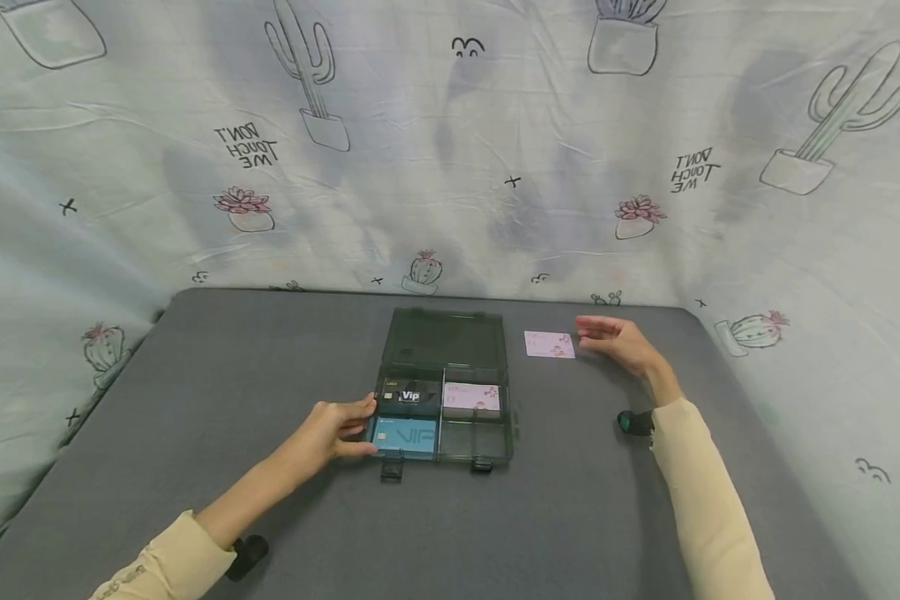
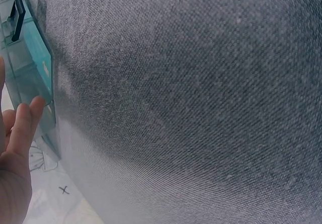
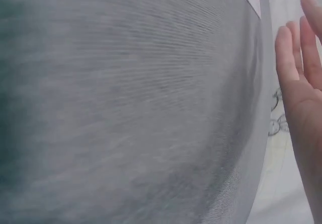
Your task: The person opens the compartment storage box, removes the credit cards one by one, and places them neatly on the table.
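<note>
Translucent, open-lidded dark-green box (image 1: 474, 440), left hand (image 1: 326, 428) relaxed against its side, right hand (image 1: 622, 342) loose

Case (image 1: 444, 337): translucent dark green. Latch (image 1: 392, 472): black. Black card (image 1: 411, 394): white "Vip" lettering. Second card (image 1: 403, 436): blue. Paired cards (image 1: 549, 344): pale pink, darker pink motifs. Tabletop (image 1: 570, 500): grey. Sleeves (image 1: 708, 492): cream. Cloth before me (image 1: 427, 183): whitish, cactus-and-succulent print.
</note>
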Demonstrator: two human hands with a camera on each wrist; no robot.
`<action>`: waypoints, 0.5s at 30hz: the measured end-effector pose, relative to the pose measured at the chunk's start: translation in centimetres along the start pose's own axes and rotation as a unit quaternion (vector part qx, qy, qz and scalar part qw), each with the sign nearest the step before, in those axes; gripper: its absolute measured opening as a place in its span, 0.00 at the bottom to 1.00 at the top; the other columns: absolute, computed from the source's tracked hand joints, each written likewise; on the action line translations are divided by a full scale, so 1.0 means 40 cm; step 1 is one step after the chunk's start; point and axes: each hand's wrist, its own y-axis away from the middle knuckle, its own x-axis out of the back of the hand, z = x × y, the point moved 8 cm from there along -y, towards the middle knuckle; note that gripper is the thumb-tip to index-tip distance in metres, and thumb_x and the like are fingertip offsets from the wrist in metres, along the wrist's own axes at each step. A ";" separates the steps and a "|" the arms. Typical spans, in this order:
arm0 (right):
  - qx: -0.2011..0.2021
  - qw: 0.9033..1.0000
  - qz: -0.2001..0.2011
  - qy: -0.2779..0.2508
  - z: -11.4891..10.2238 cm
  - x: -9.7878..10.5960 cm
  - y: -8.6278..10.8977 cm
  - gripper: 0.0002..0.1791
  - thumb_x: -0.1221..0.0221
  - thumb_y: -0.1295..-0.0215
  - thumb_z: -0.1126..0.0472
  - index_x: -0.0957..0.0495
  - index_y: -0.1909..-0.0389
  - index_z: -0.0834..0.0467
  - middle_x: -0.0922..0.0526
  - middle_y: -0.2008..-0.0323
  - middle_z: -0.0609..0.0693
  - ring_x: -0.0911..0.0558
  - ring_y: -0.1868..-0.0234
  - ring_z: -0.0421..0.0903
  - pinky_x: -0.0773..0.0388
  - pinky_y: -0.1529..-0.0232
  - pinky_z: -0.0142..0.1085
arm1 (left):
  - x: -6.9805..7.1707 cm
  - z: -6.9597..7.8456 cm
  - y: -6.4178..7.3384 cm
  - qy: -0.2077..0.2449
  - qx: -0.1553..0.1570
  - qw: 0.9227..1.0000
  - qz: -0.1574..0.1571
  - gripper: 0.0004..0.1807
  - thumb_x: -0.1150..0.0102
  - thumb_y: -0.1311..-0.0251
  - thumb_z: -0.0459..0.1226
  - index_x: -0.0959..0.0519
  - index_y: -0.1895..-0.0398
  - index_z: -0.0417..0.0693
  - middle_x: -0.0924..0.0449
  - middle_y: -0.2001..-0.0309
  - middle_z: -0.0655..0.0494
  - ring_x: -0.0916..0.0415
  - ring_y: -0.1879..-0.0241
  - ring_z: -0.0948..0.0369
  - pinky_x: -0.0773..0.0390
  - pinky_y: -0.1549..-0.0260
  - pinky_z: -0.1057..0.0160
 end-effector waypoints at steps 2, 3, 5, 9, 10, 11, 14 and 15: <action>0.015 1.000 0.000 -0.012 -0.004 -0.010 0.008 0.29 0.39 0.38 0.72 0.36 0.37 0.74 0.28 0.39 0.65 0.22 0.46 0.42 0.22 0.51 0.24 | -0.001 0.000 -0.001 0.002 -0.003 1.000 0.001 0.36 0.30 0.53 0.28 0.33 0.40 0.22 0.41 0.35 0.29 0.33 0.41 0.40 0.20 0.52 0.60; 0.023 1.000 0.002 -0.018 -0.007 -0.015 0.013 0.29 0.39 0.37 0.72 0.36 0.37 0.75 0.25 0.41 0.61 0.21 0.47 0.42 0.22 0.51 0.24 | -0.001 0.001 -0.001 0.002 -0.005 1.000 0.001 0.36 0.30 0.53 0.28 0.33 0.40 0.22 0.41 0.36 0.29 0.33 0.41 0.40 0.20 0.52 0.59; 0.043 0.998 0.005 -0.038 -0.014 -0.029 0.023 0.28 0.40 0.37 0.73 0.36 0.37 0.76 0.21 0.44 0.52 0.21 0.47 0.41 0.22 0.51 0.24 | 0.000 0.000 0.001 0.007 -0.005 1.000 0.002 0.36 0.30 0.53 0.27 0.33 0.40 0.22 0.41 0.35 0.29 0.33 0.40 0.40 0.20 0.52 0.59; 0.070 0.993 0.015 -0.094 -0.029 -0.058 0.047 0.27 0.42 0.37 0.75 0.37 0.38 0.77 0.19 0.50 0.41 0.22 0.46 0.42 0.22 0.51 0.26 | -0.001 -0.008 -0.001 0.013 0.001 1.000 0.000 0.37 0.30 0.54 0.27 0.33 0.40 0.22 0.42 0.35 0.29 0.34 0.40 0.39 0.20 0.51 0.58; 0.075 0.991 0.015 -0.110 -0.031 -0.067 0.053 0.27 0.42 0.37 0.76 0.37 0.38 0.77 0.19 0.50 0.41 0.22 0.46 0.43 0.22 0.50 0.26 | -0.001 -0.010 -0.001 0.011 0.000 1.000 0.001 0.36 0.30 0.54 0.27 0.33 0.40 0.22 0.42 0.35 0.29 0.33 0.40 0.39 0.20 0.52 0.58; 0.081 0.989 0.014 -0.125 -0.033 -0.078 0.059 0.26 0.43 0.37 0.77 0.36 0.39 0.78 0.19 0.49 0.43 0.22 0.46 0.44 0.22 0.50 0.27 | -0.002 -0.011 -0.002 0.007 -0.002 1.000 0.001 0.36 0.30 0.54 0.27 0.33 0.40 0.22 0.42 0.35 0.29 0.33 0.41 0.39 0.20 0.52 0.59; 0.093 0.982 0.006 -0.162 -0.031 -0.117 0.085 0.26 0.43 0.38 0.79 0.36 0.39 0.79 0.19 0.47 0.51 0.21 0.46 0.45 0.21 0.49 0.30 | -0.003 -0.013 -0.004 -0.005 -0.011 1.000 0.005 0.35 0.30 0.54 0.28 0.32 0.42 0.21 0.40 0.36 0.28 0.32 0.42 0.39 0.20 0.53 0.59; 0.095 0.980 0.000 -0.173 -0.029 -0.134 0.096 0.26 0.44 0.38 0.79 0.36 0.40 0.79 0.20 0.46 0.54 0.21 0.46 0.46 0.21 0.49 0.31 | -0.004 -0.013 -0.005 -0.005 -0.014 1.000 0.005 0.35 0.29 0.54 0.28 0.31 0.42 0.21 0.40 0.37 0.28 0.32 0.42 0.39 0.20 0.53 0.59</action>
